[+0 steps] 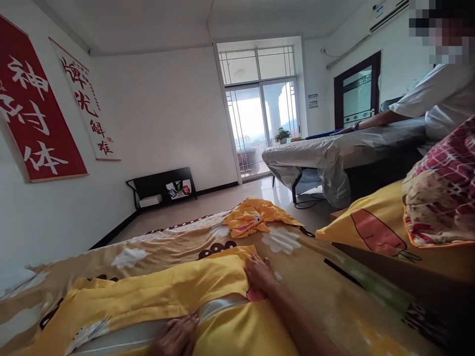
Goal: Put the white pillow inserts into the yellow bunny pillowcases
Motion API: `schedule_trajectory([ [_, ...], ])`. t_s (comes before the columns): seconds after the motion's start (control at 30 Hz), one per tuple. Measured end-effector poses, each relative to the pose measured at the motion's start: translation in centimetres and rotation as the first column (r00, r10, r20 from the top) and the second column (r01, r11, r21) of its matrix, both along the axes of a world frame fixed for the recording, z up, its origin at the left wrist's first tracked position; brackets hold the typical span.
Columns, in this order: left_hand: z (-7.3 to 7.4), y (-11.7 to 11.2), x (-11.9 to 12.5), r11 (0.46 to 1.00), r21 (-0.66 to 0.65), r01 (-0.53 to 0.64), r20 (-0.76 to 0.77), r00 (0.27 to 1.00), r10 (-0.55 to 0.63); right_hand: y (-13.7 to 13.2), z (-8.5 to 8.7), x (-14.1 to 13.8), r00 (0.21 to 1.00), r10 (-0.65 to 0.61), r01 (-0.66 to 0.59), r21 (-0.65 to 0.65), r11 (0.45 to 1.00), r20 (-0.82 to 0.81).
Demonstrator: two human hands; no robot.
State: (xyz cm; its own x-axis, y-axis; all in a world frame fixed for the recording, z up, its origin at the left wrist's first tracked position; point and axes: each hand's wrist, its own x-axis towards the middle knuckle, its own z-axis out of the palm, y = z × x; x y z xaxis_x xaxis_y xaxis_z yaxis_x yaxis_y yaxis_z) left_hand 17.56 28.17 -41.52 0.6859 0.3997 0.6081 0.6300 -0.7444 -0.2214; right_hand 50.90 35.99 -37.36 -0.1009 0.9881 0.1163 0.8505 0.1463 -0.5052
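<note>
Handling a yellow cover [156,284] lying on the tan blanket [297,279], close in front. Apparently standing partway: already wrapping some of the pale inner [219,305], yet gaping lengthwise and leaving the opening unclosed. Looking soft and creased, bearing a printed carrot [255,293] near the right end and a pale whiskered patch [89,332] near the left. Resting the right hand [259,270] on its far right corner and laying the left hand [178,333], blurred, beside the opening; showing too little to tell whether pinching or pressing with either.
</note>
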Motion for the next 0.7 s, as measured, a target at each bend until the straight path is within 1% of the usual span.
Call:
schedule_trajectory([
  [0.07,-0.7,0.1,-0.5,0.995,-0.101,-0.025,0.031,0.999,0.029,-1.2,1.7,-1.1,0.995,0.093,-0.091,0.046,0.995,-0.033],
  [0.13,-0.5,-0.1,-0.6,0.972,-0.223,-0.077,0.017,0.996,0.082,-2.6,2.9,-2.3,0.964,0.257,-0.25,0.096,0.963,-0.064],
  [0.2,0.8,-0.8,0.0,0.923,-0.353,-0.154,-0.066,0.988,0.139,-3.8,3.3,-3.5,0.91,0.41,-0.396,0.159,0.904,-0.064],
  [0.23,1.8,-1.2,0.6,0.882,-0.415,-0.223,-0.128,0.974,0.186,-4.2,3.3,-4.0,0.887,0.46,-0.444,0.189,0.876,-0.049],
  [0.27,3.1,-1.8,1.5,0.83,-0.465,-0.308,-0.194,0.95,0.243,-4.5,3.1,-4.4,0.873,0.487,-0.471,0.211,0.856,-0.026],
  [0.3,4.6,-2.5,2.6,0.773,-0.498,-0.393,-0.257,0.918,0.301,-4.6,2.8,-4.8,0.874,0.486,-0.473,0.226,0.851,0.001],
  [0.33,6.1,-3.2,3.9,0.719,-0.514,-0.467,-0.304,0.884,0.356,-4.7,2.6,-5.1,0.888,0.46,-0.453,0.236,0.86,0.026],
  [0.37,7.6,-3.8,5.4,0.682,-0.519,-0.515,-0.327,0.857,0.398,-4.6,2.4,-5.2,0.905,0.423,-0.421,0.244,0.874,0.046],
  [0.4,9.0,-4.4,7.0,0.661,-0.526,-0.535,-0.34,0.845,0.413,-4.4,2.3,-5.2,0.922,0.383,-0.385,0.251,0.888,0.06],
  [0.43,10.1,-4.8,8.7,0.657,-0.54,-0.526,-0.344,0.85,0.399,-4.2,2.2,-5.0,0.937,0.343,-0.348,0.26,0.901,0.066],
  [0.47,10.8,-5.1,10.2,0.665,-0.554,-0.501,-0.343,0.865,0.366,-4.0,2.3,-4.8,0.948,0.312,-0.318,0.266,0.91,0.067],
  [0.5,11.2,-5.1,11.6,0.676,-0.563,-0.475,-0.343,0.879,0.332,-3.9,2.5,-4.5,0.954,0.294,-0.301,0.267,0.916,0.065],
  [0.53,11.2,-5.0,12.9,0.686,-0.565,-0.459,-0.35,0.886,0.306,-3.8,2.6,-4.1,0.954,0.292,-0.298,0.264,0.917,0.063],
  [0.57,10.8,-4.7,13.9,0.695,-0.553,-0.459,-0.362,0.884,0.296,-3.7,2.8,-3.8,0.951,0.303,-0.308,0.26,0.915,0.062],
  [0.63,9.0,-4.1,15.1,0.708,-0.5,-0.5,-0.398,0.858,0.325,-3.9,2.9,-3.4,0.919,0.388,-0.391,0.247,0.886,0.065],
  [0.7,6.9,-3.7,15.5,0.718,-0.441,-0.539,-0.432,0.828,0.357,-4.3,2.7,-3.4,0.863,0.501,-0.502,0.237,0.832,0.069],
])
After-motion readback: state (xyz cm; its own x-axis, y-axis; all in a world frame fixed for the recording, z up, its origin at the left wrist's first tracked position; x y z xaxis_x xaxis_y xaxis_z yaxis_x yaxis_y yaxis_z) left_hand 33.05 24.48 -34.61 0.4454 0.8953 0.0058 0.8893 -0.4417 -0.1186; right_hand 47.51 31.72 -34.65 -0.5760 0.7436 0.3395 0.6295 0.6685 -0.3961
